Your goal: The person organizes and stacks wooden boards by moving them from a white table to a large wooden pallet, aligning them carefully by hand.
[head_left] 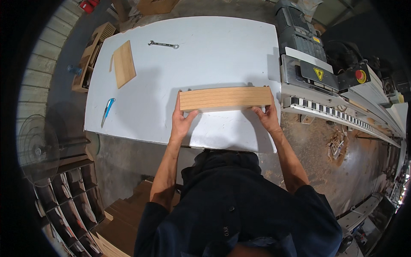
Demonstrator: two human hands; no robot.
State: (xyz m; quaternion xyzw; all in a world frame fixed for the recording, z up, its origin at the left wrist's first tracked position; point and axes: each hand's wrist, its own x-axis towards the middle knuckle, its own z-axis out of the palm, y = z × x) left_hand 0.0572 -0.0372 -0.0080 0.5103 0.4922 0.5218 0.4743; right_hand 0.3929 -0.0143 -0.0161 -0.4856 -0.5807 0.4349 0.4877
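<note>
Fingers of both hands closed on the wooden block [225,97]: left hand [182,122] at its 9 o'clock end, right hand [269,118] at its 3 o'clock end, thumbs along the 6 o'clock side. Block sits in the 3 o'clock half of the white bench [205,64]; can't tell if touching or lifted.

Risks, my judgement: long face shows lines, solid or stacked unclear; if loose layers, weak end pressure could let the middle slip. One hand easing off first would tip it. Right end is near the bench's 3 o'clock edge, so a sideways swing may knock knuckles on the machine [314,70] at 2 o'clock or its long rail [342,113] at 3.

Rest, clocked from the block: wrench [163,44] between 10 and 11, flat board [124,64] at 10 with a thin strip [111,63] just beside it, blue knife [108,112] at 9. Knife could nick a hand sweeping that way. Near side blocked by the person's body at 6. Floor scraps [336,145] at 4, a trip risk; slotted rack [70,205] at 8.
</note>
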